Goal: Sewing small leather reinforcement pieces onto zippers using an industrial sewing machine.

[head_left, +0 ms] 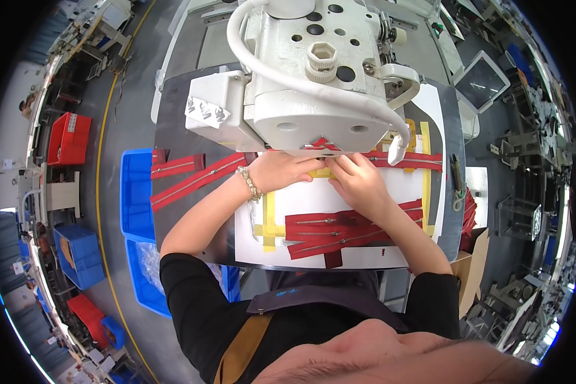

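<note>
Under the head of a white sewing machine, my two hands come close together. My left hand lies flat with its fingers stretched to the right; a bracelet circles its wrist. My right hand has its fingers bent and pressed together, their tips close to the left fingertips; what they hold, if anything, is hidden. One red zipper runs out on the left beside my left wrist. Another red zipper extends past the right hand. Several red zippers lie nearer me on a white sheet with yellow tape.
Blue bins stand at the table's left edge, one with clear plastic inside. Small scissors lie at the right, near a heap of red zippers and a cardboard box. A screen stands at the far right.
</note>
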`<state>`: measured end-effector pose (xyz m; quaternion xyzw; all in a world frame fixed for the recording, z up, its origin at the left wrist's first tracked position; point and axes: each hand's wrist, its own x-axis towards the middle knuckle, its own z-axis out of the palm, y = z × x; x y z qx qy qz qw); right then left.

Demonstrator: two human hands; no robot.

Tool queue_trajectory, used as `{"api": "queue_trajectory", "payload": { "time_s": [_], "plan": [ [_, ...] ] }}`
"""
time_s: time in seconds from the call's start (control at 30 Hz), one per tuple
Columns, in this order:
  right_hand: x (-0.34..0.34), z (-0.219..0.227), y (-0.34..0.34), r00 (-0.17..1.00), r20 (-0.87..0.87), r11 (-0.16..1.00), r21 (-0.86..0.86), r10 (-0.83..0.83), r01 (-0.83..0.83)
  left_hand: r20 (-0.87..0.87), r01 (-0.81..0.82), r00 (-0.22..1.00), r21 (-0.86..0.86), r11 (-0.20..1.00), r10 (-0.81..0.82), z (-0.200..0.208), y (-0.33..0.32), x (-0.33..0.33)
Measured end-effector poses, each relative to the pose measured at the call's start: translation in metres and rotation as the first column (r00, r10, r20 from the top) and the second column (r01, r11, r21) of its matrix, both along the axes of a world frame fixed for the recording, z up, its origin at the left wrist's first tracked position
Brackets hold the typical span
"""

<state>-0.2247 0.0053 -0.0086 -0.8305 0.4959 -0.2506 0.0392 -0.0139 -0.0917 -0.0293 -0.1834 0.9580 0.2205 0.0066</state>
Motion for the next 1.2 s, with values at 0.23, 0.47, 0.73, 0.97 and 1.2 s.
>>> {"api": "queue_trajectory", "payload": {
  "time_s": [0.23, 0.47, 0.73, 0.97, 1.2],
  "plan": [
    [0.011, -0.002, 0.005, 0.997, -0.014, 0.995, -0.068, -0.07, 0.069, -0.321, -0.133, 0.947, -0.387, 0.912, 0.002, -0.016, 0.015, 0.006],
    [0.013, -0.007, 0.006, 0.996, -0.014, 0.989, -0.12, -0.086, 0.084, -0.155, -0.177, 0.98, -0.381, 0.907, 0.126, -0.007, 0.022, 0.004],
    [0.016, -0.01, 0.008, 0.989, -0.055, 0.983, -0.137, -0.134, 0.125, -0.345, -0.292, 0.923, -0.347, 0.891, 0.168, -0.015, 0.027, 0.005],
    [0.019, -0.015, 0.008, 0.988, -0.057, 0.982, -0.13, -0.144, 0.136, -0.386, -0.408, 0.886, -0.385, 0.828, 0.257, -0.007, 0.038, 0.005],
    [0.017, -0.015, 0.009, 0.989, -0.039, 0.982, -0.133, -0.139, 0.133, -0.335, -0.426, 0.896, -0.471, 0.772, 0.291, -0.006, 0.055, -0.008]
  ]
}}
